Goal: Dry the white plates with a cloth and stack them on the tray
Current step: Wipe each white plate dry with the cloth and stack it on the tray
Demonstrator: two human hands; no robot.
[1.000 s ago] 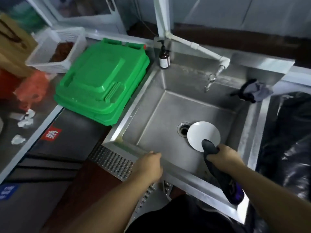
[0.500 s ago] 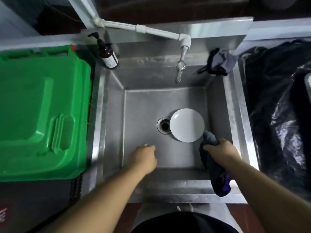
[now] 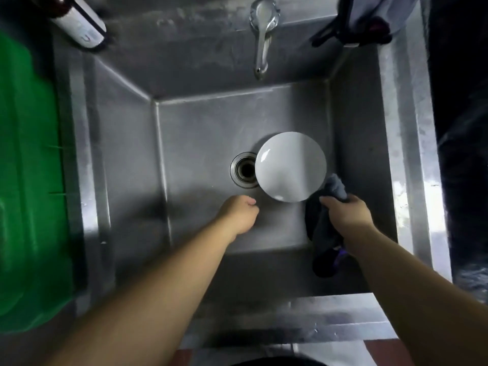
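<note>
Nearest, both forearms reach into the steel sink (image 3: 351,122). The left hand (image 3: 239,216) hangs with fingers curled, holding nothing, at 7 o'clock from the white plate (image 3: 290,166). The right hand (image 3: 346,215), at the plate's 5 o'clock, grips a dark cloth (image 3: 323,233). The plate lies on the basin floor, overlapping the drain (image 3: 243,170) at its 9 o'clock. At 12 o'clock, farthest, hangs the tap (image 3: 261,33).

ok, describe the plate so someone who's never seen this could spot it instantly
Look into the steel sink, below the tap. On the basin floor, just right of the round drain and overlapping its edge, lies the plate. It is the only bright white round thing there, beside the dark cloth the right hand grips.
</note>
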